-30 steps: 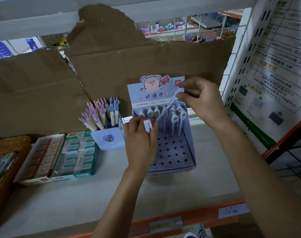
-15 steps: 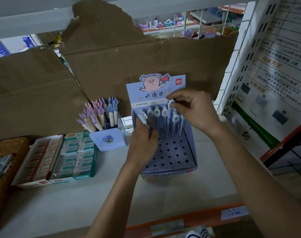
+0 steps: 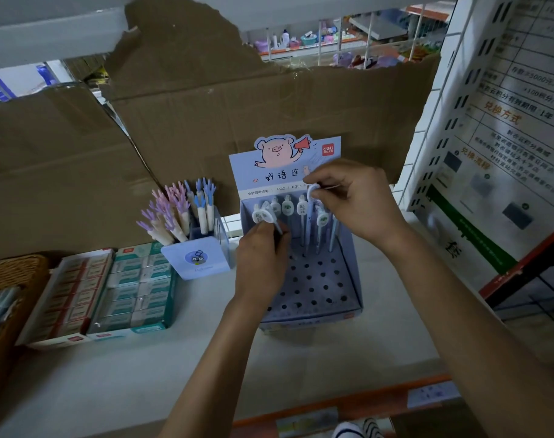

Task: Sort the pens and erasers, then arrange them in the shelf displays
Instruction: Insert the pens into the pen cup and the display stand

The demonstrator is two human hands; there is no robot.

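A light-blue pen display box [image 3: 353,289] with a pig header card stands on the shelf, its perforated floor holding a back row of several white-capped pens [image 3: 301,210]. My left hand [image 3: 263,257] grips a white-capped pen [image 3: 264,216] at the box's back left corner. My right hand [image 3: 354,200] pinches another white-capped pen [image 3: 313,189] above the row's right side. To the left, a small blue holder [image 3: 199,257] carries purple and blue hand-topped pens [image 3: 177,213]. Trays of boxed erasers [image 3: 127,282] lie further left.
Torn brown cardboard [image 3: 206,121] backs the shelf. A wicker basket [image 3: 7,279] with pens sits at the far left. A white perforated panel and printed poster [image 3: 503,137] close off the right. The shelf's orange front edge [image 3: 348,403] carries price labels.
My right hand has come down with its pen from beside the header card to just above the pen row. My left hand has lifted its pen to the box's back left corner.
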